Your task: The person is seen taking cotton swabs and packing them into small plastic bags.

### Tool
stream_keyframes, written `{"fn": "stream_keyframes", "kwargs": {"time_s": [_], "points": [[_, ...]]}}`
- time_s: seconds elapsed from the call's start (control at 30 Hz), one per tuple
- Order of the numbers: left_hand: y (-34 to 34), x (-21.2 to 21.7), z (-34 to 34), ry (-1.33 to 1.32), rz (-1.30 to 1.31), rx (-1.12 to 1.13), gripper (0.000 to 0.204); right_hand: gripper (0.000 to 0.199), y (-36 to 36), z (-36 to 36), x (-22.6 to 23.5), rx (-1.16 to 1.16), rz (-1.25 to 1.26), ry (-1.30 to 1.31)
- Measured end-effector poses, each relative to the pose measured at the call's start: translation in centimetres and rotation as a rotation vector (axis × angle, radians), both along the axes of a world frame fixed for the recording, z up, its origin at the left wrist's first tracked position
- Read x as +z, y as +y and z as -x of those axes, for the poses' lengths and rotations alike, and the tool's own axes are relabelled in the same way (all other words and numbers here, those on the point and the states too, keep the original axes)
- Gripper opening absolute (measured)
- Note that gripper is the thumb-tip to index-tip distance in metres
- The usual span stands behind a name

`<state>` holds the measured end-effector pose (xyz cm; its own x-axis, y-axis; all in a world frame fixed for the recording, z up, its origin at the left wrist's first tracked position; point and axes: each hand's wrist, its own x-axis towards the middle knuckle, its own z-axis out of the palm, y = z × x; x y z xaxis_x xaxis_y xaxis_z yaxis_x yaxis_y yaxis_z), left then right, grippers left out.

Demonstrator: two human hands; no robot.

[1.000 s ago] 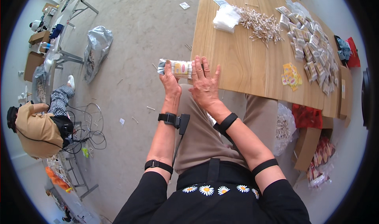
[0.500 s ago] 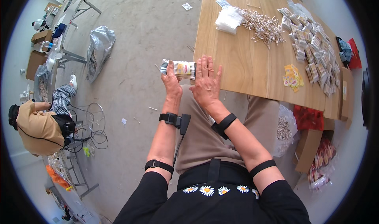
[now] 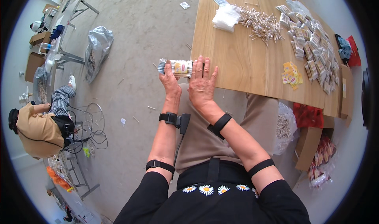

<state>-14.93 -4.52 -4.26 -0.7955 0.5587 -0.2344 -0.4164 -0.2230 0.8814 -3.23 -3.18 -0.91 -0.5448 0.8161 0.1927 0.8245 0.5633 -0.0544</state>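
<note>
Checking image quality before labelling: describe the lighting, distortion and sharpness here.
Head view: bright, even light, soft shadows; fisheye bends the wooden table edge, dark vignette at the rim; the left hand, right hand and clear packet look sharp.

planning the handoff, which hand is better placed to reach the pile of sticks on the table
Right, probably. The right hand already lies over the table edge, on the side nearer the sticks. The left hand grips the packet off the table's edge, farther away.

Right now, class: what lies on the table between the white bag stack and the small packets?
In the head view, a loose pile of cotton swabs lies between the white bag stack and small packets.
</note>
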Motion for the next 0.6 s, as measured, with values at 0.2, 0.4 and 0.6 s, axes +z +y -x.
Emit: {"fn": "stream_keyframes", "kwargs": {"time_s": [0.2, 0.4, 0.6], "points": [[0.6, 0.5, -0.4, 0.021, -0.014, 0.009, 0.019, 0.107, 0.6, -1.4, 1.2, 0.057, 0.181, 0.073], [0.0, 1.1, -0.2, -0.023, 0.012, -0.01, 0.028, 0.1, 1.1, -2.5, 2.2, 0.185, 0.246, 0.214], [-4.7, 1.4, 1.7, 0.194, 0.294, 0.06, 0.031, 0.069, 8.4, -8.7, 0.6, 0.035, -0.012, 0.304]]}}
